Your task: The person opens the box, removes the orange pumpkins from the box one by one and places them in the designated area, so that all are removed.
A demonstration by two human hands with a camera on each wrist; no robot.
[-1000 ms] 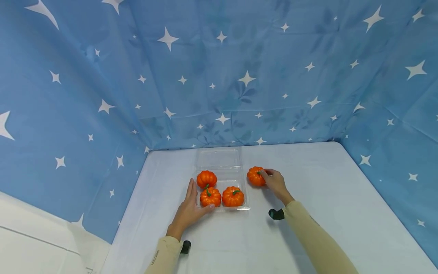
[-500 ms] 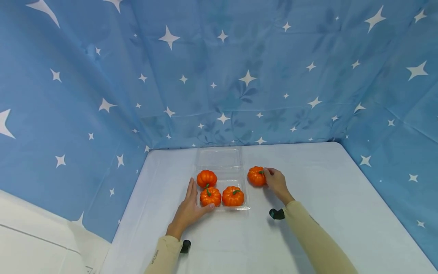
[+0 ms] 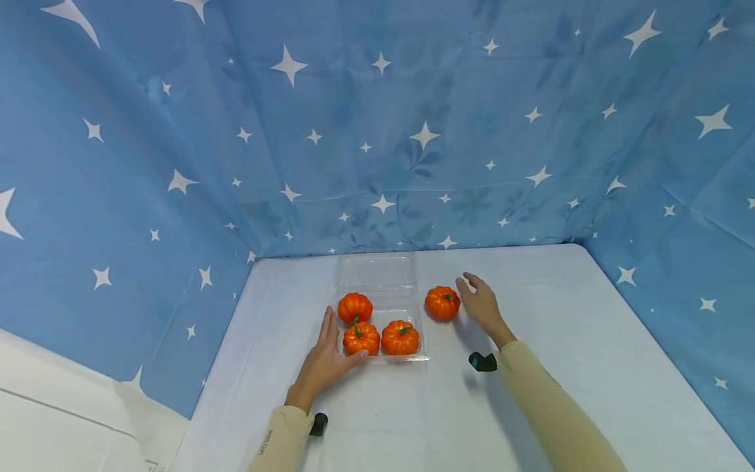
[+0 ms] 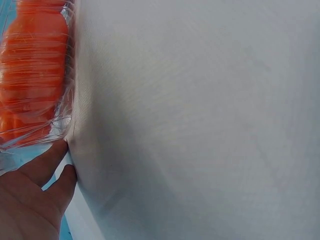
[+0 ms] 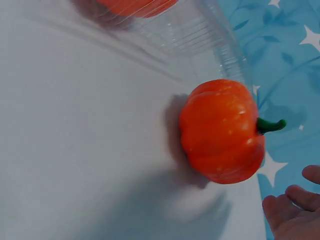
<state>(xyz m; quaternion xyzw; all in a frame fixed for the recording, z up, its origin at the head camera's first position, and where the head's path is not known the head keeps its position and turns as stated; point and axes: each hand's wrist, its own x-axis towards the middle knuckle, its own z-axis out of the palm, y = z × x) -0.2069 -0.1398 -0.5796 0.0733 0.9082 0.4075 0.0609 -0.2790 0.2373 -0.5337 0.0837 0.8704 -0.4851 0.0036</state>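
Note:
A clear plastic clamshell container (image 3: 396,302) lies open on the table, its lid (image 3: 377,272) folded back toward the curtain. Inside it are three small orange pumpkins: one at the back left (image 3: 355,307), one at the front left (image 3: 361,339) and one at the front right (image 3: 400,337). My left hand (image 3: 321,367) rests at the container's left front corner, fingers straight along its side and thumb at the front edge. A fourth pumpkin (image 3: 442,303) with a green stem (image 5: 271,125) sits on the table right of the container. My right hand (image 3: 480,305) is just right of it, fingers relaxed, holding nothing.
The white-covered table (image 3: 560,314) extends to both sides. Blue curtain (image 3: 377,131) with white stars rises behind it and along both sides. A dark wrist camera (image 3: 483,362) sticks out by the right sleeve, another (image 3: 319,424) by the left.
My right hand has let go of the pumpkin outside the container and drawn a little to the right, fingers spreading. That pumpkin stays in place. My left hand has not moved.

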